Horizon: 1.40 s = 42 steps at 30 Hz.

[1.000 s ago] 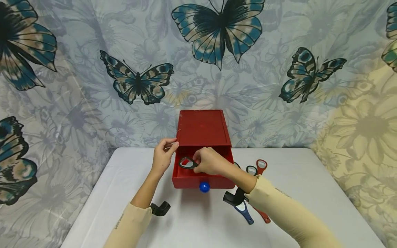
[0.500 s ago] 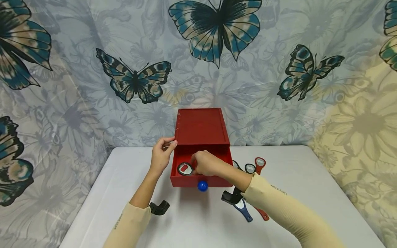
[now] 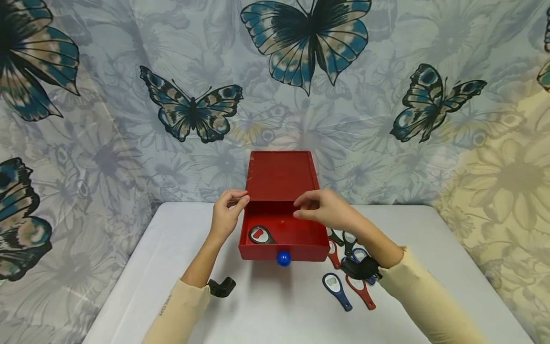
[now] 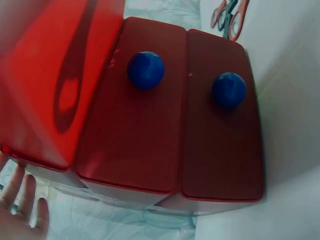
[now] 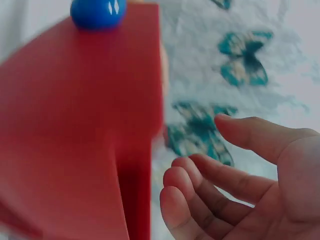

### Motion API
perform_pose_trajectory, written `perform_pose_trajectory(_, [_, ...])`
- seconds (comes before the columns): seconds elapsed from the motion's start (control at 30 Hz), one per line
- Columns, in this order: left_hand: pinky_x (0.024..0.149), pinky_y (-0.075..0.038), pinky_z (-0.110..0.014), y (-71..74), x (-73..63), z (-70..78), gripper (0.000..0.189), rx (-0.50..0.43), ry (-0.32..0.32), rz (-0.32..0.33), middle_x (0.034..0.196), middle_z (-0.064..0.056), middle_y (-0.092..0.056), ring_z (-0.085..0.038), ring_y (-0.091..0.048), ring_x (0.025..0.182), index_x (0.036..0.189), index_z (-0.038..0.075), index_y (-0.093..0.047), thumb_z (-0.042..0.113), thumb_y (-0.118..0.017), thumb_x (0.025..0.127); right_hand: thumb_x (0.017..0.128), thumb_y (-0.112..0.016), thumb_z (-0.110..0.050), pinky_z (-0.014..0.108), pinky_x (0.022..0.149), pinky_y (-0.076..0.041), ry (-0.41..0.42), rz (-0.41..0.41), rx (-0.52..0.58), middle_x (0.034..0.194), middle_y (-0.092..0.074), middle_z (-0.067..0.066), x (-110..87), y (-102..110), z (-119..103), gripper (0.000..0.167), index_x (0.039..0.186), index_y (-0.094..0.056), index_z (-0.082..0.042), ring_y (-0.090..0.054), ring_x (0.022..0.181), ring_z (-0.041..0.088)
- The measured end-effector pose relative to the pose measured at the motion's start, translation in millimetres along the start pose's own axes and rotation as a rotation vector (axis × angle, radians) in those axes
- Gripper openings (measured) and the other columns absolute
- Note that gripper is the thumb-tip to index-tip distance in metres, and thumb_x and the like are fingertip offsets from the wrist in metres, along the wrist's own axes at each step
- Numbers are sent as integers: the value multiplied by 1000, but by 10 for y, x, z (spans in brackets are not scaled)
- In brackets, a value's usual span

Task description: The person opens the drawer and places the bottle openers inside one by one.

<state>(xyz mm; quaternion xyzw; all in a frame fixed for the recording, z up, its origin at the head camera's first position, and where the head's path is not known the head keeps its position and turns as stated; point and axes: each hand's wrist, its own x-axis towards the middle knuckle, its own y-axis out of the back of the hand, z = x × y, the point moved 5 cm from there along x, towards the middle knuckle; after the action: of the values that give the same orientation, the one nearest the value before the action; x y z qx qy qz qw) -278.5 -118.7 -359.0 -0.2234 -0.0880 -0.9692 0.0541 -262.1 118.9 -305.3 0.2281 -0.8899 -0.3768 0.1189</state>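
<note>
A red cabinet point(image 3: 282, 177) stands at the table's back with its top drawer point(image 3: 301, 234) pulled out. Inside, at the drawer's front left, lies a black-rimmed bottle opener point(image 3: 264, 236); its dark outline point(image 4: 72, 85) shows through the red plastic in the left wrist view. My left hand point(image 3: 226, 215) is at the cabinet's upper left edge, thumb and fingertips right at it. Extended fingers of that hand point(image 4: 25, 205) appear at the lower left of its wrist view. Over the drawer's right side, my right hand point(image 3: 328, 209) holds nothing, its fingers loosely bent and thumb apart.
Several bottle openers lie right of the cabinet, including a blue one point(image 3: 342, 298), a red one point(image 3: 365, 297) and a black one point(image 3: 349, 242). Blue knobs point(image 4: 145, 70) mark the lower drawers. A butterfly-print cloth point(image 3: 193, 157) hangs behind the white table point(image 3: 180, 239).
My right hand has let go of the black bottle opener, leaving it in the drawer, and has risen up and to the right. The left hand stays at the cabinet's edge.
</note>
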Motion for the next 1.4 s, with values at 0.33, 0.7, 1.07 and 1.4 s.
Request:
perform_pose_trajectory(0.33, [94, -51, -31, 15, 11, -1, 22, 16, 36, -58, 115, -23, -61, 3, -55, 95, 109, -9, -65, 5, -65, 92, 94, -64, -27, 30, 67, -52, -133, 68, -82, 89, -70, 7, -337, 534, 566, 35, 113, -66, 3, -61, 77, 18])
perform_pose_trajectory(0.7, [95, -51, -36, 2, 69, -273, 20, 25, 36, -48, 115, -21, -63, 0, -55, 96, 107, -7, -67, 5, -66, 91, 95, -60, -27, 31, 61, -57, -503, 144, -48, 78, -67, 15, -243, 594, 2014, 46, 110, -60, 17, -61, 62, 11])
perform_pose_trajectory(1.07, [90, -51, -25, 13, 91, -376, 19, -6, -18, -31, 113, -18, -63, -4, -58, 96, 105, -4, -68, 10, -68, 91, 88, -65, -36, 29, 50, -47, -726, 129, -247, 64, -62, 14, -185, 231, 2632, 43, 78, -60, 6, -60, 52, 21])
perform_pose_trajectory(1.4, [96, -50, -48, 25, 11, -77, 20, -5, 0, -50, 113, -26, -61, -12, -59, 97, 106, -11, -65, 2, -65, 91, 86, -68, -31, 47, 77, -51, -750, 147, -378, 95, -65, 30, -199, 6, 2714, 46, 90, -63, 14, -61, 86, 41])
